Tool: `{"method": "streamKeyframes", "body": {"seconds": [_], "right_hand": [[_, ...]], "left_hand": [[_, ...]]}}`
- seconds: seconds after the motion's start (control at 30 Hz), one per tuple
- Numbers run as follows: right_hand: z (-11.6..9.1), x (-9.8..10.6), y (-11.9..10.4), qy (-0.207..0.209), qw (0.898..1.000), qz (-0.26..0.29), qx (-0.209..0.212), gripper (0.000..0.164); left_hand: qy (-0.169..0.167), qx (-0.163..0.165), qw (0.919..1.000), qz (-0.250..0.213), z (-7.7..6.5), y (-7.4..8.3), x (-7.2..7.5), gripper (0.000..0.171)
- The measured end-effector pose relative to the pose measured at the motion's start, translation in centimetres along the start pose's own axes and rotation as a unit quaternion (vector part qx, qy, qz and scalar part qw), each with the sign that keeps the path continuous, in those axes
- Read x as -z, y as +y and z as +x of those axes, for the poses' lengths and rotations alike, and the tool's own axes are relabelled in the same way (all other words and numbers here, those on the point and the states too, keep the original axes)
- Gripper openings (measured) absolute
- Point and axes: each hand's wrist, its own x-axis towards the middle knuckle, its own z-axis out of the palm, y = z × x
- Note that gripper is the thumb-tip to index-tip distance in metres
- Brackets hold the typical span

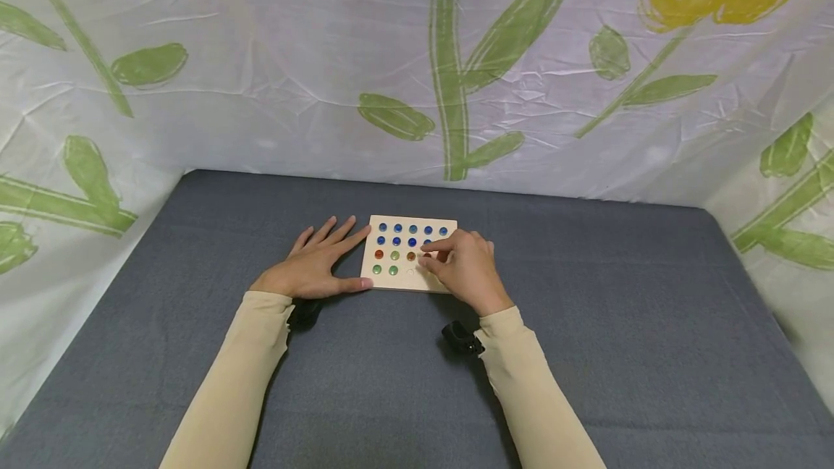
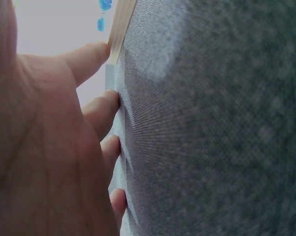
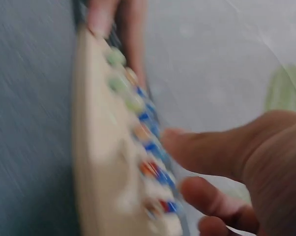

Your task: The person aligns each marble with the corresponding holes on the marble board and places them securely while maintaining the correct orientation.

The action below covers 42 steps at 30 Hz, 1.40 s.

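A light wooden board with rows of round hollows lies flat on the table. Blue marbles fill what shows of the two far rows. In the row nearer me sit a red marble, a green one and brownish ones; two green marbles sit at the left of the nearest row, beside a bare hollow. My left hand spreads flat, thumb and index finger touching the board's left edge. Over the board's right part hovers my right hand, bent thumb and index finger apart, nothing visible between them; it hides some hollows.
Dark grey cloth covers the table. Behind and at both sides hangs a white curtain with yellow flowers and green leaves. A black wrist device sits by my right sleeve.
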Motion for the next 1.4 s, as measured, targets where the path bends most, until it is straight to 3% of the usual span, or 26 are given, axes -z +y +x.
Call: {"method": "streamKeyframes", "body": {"seconds": [0.33, 0.67, 1.0, 1.4], "right_hand": [[-0.2, 3.8, 3.3, -0.052, 0.995, 0.050, -0.074, 0.020], [-0.7, 5.9, 6.2, -0.102, 0.989, 0.082, -0.065, 0.028], [-0.8, 5.8, 7.5, -0.146, 0.980, 0.087, -0.101, 0.036], [-0.7, 5.4, 7.8, -0.167, 0.978, 0.076, -0.096, 0.038]], "left_hand": [[-0.001, -0.004, 1.0000, -0.005, -0.2, 0.1, 0.1, 0.101], [-0.001, -0.002, 1.0000, -0.004, -0.2, 0.0, 0.0, 0.101], [-0.002, -0.001, 1.0000, -0.003, 0.0, 0.2, 0.1, 0.102], [-0.002, -0.003, 1.0000, -0.003, 0.1, 0.0, 0.0, 0.102]]}}
